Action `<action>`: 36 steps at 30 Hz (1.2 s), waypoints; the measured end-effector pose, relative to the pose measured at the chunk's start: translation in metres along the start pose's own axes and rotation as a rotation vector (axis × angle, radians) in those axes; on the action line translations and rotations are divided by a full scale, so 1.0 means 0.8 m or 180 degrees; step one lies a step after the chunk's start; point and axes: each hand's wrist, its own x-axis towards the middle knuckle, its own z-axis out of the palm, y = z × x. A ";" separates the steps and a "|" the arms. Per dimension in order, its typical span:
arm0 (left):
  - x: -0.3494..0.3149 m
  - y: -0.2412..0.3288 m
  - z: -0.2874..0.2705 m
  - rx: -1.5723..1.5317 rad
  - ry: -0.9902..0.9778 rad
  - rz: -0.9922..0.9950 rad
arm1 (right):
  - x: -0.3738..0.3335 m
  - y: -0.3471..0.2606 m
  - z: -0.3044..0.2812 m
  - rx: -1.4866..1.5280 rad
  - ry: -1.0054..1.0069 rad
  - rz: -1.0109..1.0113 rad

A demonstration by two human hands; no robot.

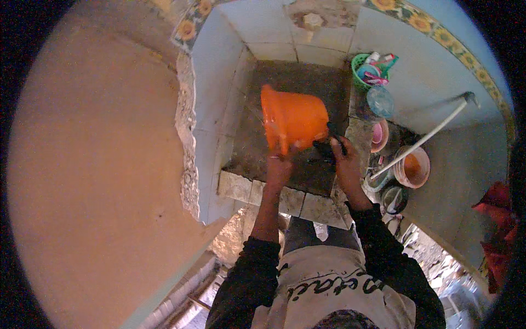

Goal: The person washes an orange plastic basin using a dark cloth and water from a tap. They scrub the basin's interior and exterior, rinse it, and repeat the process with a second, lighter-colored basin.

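An orange bucket (300, 118) lies tipped on its side above a dark, tile-edged basin (296, 77), its wide rim toward the left. My left hand (280, 162) is closed on the near part of that rim. At the bucket's base end, my right hand (344, 156) is closed around a dark, soft-looking black thing (324, 148), whose exact kind I cannot make out. The black thing is against or just beside the bucket's base; some fingers of both hands are hidden.
A green basket (359, 71) of small bottles and packets stands on the right ledge, beside a clear bluish bowl (380, 101). Farther right are a pink tub (379, 136), a pale bucket (402, 174) and a slanting white pipe (419, 141). A tiled rim (276, 197) runs before me.
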 end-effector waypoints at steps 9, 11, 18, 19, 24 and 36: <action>-0.049 -0.021 0.054 0.2877 0.0181 0.2448 | -0.012 -0.016 -0.024 -0.0109 -0.0516 -0.0115; -0.055 -0.044 0.061 0.2808 0.0272 0.2755 | -0.010 -0.014 -0.026 -0.0275 -0.0533 -0.0018; -0.084 -0.024 0.040 0.2526 -0.0236 0.2324 | -0.016 0.047 -0.034 0.0239 -0.0308 0.0003; -0.096 0.004 0.027 0.2239 0.0072 0.2258 | -0.011 0.059 -0.038 0.0425 -0.0282 -0.0003; -0.098 -0.044 0.043 -0.1178 0.2006 0.0688 | -0.023 0.068 -0.009 0.1295 -0.0626 0.0266; -0.017 -0.139 0.038 -0.2962 0.1052 0.0153 | 0.001 0.095 -0.030 -0.1504 -0.1219 0.0572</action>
